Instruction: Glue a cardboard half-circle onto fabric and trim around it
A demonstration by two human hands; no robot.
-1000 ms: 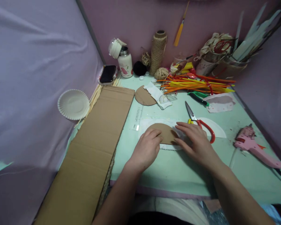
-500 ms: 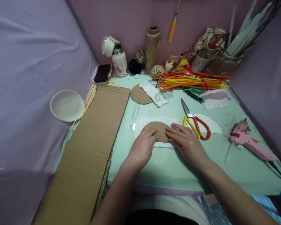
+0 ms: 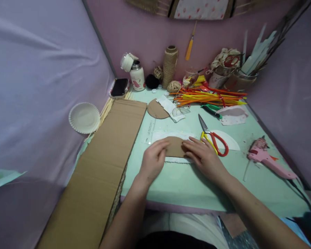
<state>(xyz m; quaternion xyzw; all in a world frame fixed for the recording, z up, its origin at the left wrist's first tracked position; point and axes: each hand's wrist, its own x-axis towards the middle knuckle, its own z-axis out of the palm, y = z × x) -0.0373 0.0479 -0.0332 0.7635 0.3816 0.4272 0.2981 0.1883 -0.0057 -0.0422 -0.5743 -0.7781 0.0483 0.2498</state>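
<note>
A brown cardboard half-circle lies on a white piece of cloth, its straight edge toward me. At its left end is my left hand, fingers bent and thumb drawn in, closed on the cardboard's edge. My right hand rests over the right end with its fingers stretched out and slightly apart, the tips touching the cardboard. Just beyond that hand are scissors with one red and one yellow handle, their blades parted. They lie partly over a white half-circle.
On the left lies a long cardboard sheet beside a paper plate. A pink glue gun is at the right. Along the back stand a bottle, a twine spool and orange and yellow sticks. A clear ruler lies left of the cloth.
My left hand has slid left toward the cardboard's end, its fingers more bent. My right hand stays almost in place. The camera view has tilted up, showing more of the wall.
</note>
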